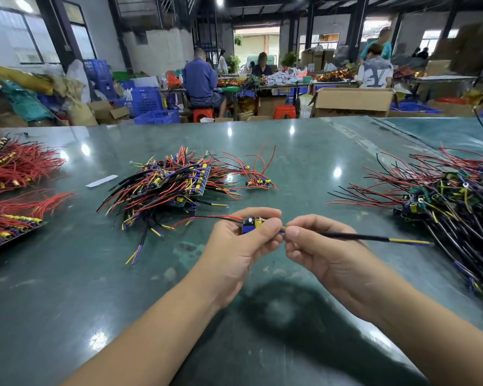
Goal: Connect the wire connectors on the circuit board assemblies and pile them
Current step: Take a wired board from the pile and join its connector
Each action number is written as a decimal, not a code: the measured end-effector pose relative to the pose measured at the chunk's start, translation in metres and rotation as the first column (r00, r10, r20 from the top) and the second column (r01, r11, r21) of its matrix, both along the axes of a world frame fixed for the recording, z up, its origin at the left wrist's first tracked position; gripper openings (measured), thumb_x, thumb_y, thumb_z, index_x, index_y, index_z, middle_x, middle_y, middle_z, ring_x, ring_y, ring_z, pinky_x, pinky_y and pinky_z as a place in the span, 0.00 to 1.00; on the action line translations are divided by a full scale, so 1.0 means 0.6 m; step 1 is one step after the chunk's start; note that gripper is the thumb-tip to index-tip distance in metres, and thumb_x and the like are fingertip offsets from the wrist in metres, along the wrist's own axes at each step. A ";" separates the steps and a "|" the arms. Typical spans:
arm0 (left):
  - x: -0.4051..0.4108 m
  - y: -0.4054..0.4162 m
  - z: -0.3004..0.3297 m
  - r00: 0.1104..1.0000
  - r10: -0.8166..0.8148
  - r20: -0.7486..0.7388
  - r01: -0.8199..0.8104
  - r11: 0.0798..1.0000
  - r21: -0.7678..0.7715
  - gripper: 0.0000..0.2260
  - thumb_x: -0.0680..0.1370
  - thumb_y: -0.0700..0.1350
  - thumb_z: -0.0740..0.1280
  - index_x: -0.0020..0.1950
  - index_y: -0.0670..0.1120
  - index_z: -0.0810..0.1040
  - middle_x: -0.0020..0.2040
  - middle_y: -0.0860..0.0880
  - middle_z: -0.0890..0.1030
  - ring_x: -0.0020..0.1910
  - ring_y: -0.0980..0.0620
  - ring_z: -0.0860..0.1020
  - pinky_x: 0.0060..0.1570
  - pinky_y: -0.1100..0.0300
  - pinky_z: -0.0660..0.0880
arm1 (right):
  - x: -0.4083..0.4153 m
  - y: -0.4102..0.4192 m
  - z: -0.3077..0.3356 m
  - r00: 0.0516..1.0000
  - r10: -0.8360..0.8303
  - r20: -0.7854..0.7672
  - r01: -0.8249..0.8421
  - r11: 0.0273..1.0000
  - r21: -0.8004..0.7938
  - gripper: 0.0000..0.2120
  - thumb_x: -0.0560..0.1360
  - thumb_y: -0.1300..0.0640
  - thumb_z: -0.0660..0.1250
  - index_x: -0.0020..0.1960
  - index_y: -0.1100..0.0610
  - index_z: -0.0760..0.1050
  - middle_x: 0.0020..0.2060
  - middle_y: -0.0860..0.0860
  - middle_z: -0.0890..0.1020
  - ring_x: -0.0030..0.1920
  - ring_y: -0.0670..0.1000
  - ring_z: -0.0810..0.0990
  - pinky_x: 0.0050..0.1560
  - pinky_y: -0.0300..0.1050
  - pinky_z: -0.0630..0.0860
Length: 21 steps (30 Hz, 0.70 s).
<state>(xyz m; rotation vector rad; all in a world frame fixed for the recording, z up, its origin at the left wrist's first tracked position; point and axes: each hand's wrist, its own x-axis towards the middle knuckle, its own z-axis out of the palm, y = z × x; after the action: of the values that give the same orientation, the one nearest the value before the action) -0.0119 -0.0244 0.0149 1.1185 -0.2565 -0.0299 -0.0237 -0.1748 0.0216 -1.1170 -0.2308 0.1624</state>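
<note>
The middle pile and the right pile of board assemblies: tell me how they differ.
The middle pile lies beyond the left hand, its boards stacked fairly neatly; the right pile is a looser tangle beside the right hand. The right pile spreads wider, running out of frame. Both mix red, black and yellow wires on the green table.

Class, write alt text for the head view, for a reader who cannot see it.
Over a green table, the left hand grips a small blue board while the right hand pinches its black-sleeved wire. A pile of wired boards lies behind the hands, another pile to the right, and red wire bundles at the left.
</note>
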 end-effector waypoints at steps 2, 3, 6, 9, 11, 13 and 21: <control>-0.001 0.000 0.001 1.000 -0.004 -0.017 0.004 1.000 -0.007 0.08 0.66 0.41 0.71 0.43 0.43 0.83 0.33 0.45 0.81 0.31 0.55 0.80 0.34 0.66 0.77 | 0.000 0.001 -0.001 1.000 0.002 -0.023 -0.002 1.000 0.027 0.04 0.61 0.62 0.72 0.35 0.56 0.82 0.32 0.53 0.82 0.33 0.47 0.81 0.38 0.36 0.78; -0.002 0.000 0.002 0.999 -0.012 -0.029 0.012 1.000 -0.022 0.08 0.66 0.41 0.71 0.43 0.43 0.83 0.33 0.44 0.81 0.31 0.55 0.80 0.34 0.66 0.77 | 0.001 0.000 0.000 0.999 0.002 -0.040 0.000 0.999 0.049 0.04 0.61 0.63 0.71 0.35 0.56 0.83 0.32 0.53 0.82 0.33 0.47 0.82 0.39 0.36 0.79; -0.003 -0.001 0.007 0.999 -0.019 -0.027 0.018 0.998 -0.059 0.05 0.66 0.42 0.71 0.40 0.46 0.83 0.34 0.43 0.82 0.32 0.54 0.81 0.34 0.65 0.78 | 0.005 -0.004 0.003 0.995 -0.001 -0.097 0.013 0.993 0.121 0.05 0.62 0.66 0.70 0.34 0.58 0.83 0.33 0.54 0.83 0.34 0.48 0.83 0.39 0.37 0.79; -0.005 -0.003 0.009 0.999 -0.032 -0.029 0.029 0.997 -0.076 0.03 0.67 0.43 0.70 0.38 0.46 0.83 0.35 0.43 0.83 0.32 0.53 0.82 0.34 0.65 0.78 | 0.005 -0.005 0.004 0.990 0.009 -0.137 0.015 0.985 0.173 0.05 0.61 0.66 0.70 0.34 0.58 0.83 0.33 0.54 0.82 0.34 0.48 0.82 0.39 0.37 0.79; -0.006 -0.002 0.011 0.997 -0.061 -0.054 0.055 0.993 -0.104 0.03 0.68 0.43 0.69 0.38 0.46 0.83 0.34 0.44 0.83 0.31 0.53 0.82 0.33 0.65 0.78 | 0.003 -0.004 0.005 0.991 0.033 -0.130 -0.009 0.983 0.183 0.06 0.62 0.67 0.69 0.34 0.58 0.82 0.32 0.54 0.82 0.33 0.47 0.82 0.39 0.37 0.79; -0.006 0.001 0.012 0.992 -0.094 -0.084 0.083 0.988 -0.128 0.04 0.68 0.44 0.68 0.36 0.46 0.83 0.33 0.45 0.82 0.30 0.54 0.81 0.32 0.66 0.78 | 0.001 -0.003 0.006 0.993 0.060 -0.105 -0.040 0.981 0.189 0.06 0.63 0.67 0.68 0.35 0.58 0.82 0.33 0.54 0.81 0.33 0.47 0.82 0.39 0.37 0.79; -0.007 0.007 0.016 0.979 -0.194 -0.053 0.191 0.979 -0.067 0.06 0.66 0.43 0.70 0.40 0.47 0.85 0.38 0.46 0.84 0.35 0.55 0.83 0.37 0.66 0.79 | 0.003 -0.009 0.007 0.975 0.096 -0.201 -0.024 0.943 0.333 0.06 0.58 0.66 0.71 0.34 0.57 0.82 0.32 0.53 0.81 0.32 0.46 0.81 0.37 0.37 0.79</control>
<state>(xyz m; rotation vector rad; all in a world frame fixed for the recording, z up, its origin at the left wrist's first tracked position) -0.0160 -0.0202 0.0243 1.0265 -0.3097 -0.2259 -0.0221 -0.1804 0.0260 -0.7524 -0.0940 0.2871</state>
